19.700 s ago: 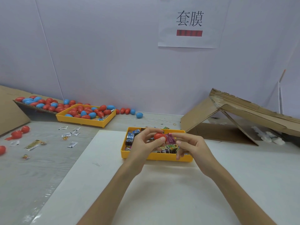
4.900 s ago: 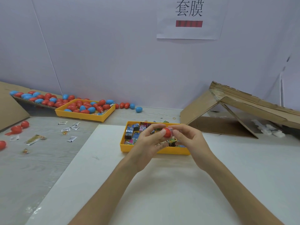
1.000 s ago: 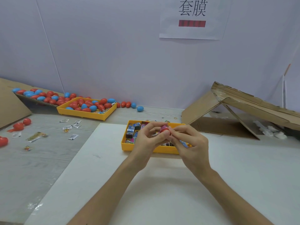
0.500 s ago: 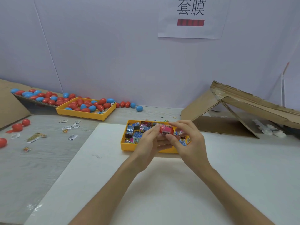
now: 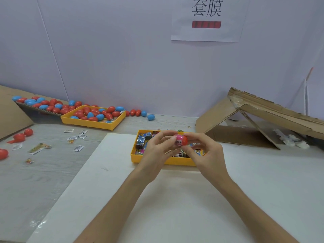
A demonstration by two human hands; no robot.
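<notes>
Found red egg (image 5: 185,140) pinched between left grip (image 5: 156,153) and right grip (image 5: 206,153), centre of frame, above yellow tray (image 5: 178,162). Noted pink sleeve (image 5: 178,139) now over its left half, absent seconds ago. Judged sleeving partway done.

Both bare forearms reach forward and converge. The left hand (image 5: 156,152) and right hand (image 5: 207,156) pinch the red egg (image 5: 182,140) from opposite sides, fingers curled.

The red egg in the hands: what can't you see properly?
Head view only:
- The red egg: mostly hidden by the pink wrapper, left hand and right hand.
- Wrapper's print: too small to read.
- The yellow tray: its packets partly behind both hands.
- Sign's red bar: blurred.
</notes>
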